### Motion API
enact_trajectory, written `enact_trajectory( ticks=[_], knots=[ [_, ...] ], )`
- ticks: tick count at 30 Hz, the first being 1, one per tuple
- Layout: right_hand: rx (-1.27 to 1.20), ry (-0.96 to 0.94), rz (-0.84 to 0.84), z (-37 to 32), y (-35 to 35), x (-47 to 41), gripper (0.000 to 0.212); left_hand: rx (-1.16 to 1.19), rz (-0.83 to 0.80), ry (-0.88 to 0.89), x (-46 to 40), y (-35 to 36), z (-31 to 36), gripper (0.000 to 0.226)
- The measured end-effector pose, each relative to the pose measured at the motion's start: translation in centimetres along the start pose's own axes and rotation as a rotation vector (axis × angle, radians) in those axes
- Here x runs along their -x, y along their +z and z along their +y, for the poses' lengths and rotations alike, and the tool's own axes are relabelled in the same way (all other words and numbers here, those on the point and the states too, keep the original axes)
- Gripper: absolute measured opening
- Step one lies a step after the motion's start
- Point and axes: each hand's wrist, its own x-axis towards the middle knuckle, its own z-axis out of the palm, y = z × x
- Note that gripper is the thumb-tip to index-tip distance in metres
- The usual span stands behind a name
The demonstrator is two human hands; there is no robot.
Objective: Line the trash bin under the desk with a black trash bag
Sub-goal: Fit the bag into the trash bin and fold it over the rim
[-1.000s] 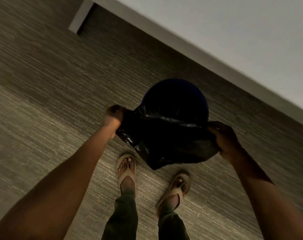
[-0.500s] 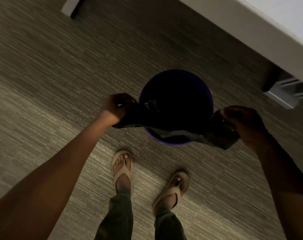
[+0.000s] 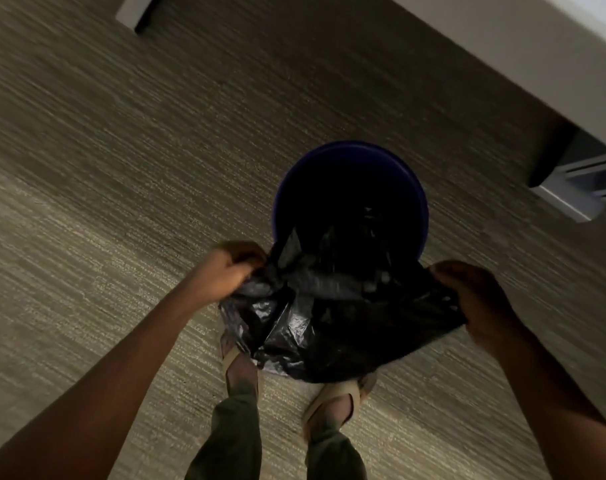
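Looking L to R, lower half of frame first:
Left hand (image 3: 229, 269): mid-left of frame, closed, pinching the L edge of the trash bag (image 3: 332, 320); prob. there to pull the mouth apart.
Trash bag: black, crumpled, centre of frame, stretched betw. both hands; its bulk hangs on the near side, over the feet, while some film reaches over the near rim and down inside the bin. Mouth not yet over the rim, as far as I can tell.
Trash bin (image 3: 419, 199): blue, round, open, just above centre, standing on carpet (image 3: 121, 168); inside too dark to read.
Right hand (image 3: 474, 303): mid-right, closed on the bag's R edge, level w/ the other, so the opening spans abt the bin's width.
Bench (image 3: 523, 53): pale edge across upper right; bin sits out in front, not under it.
Step (judged): opening the bag over the bin; cuffing the rim and sliding the bin under remain.
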Motion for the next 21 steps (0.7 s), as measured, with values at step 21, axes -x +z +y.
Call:
enact_trajectory(
  ticks=[21],
  knots=[
    [0.212,-0.283,0.287,-8.4,1.7,-17.7,0.025,0.032,0.431,0.012,-16.3,-3.5,3.6,0.050]
  ],
)
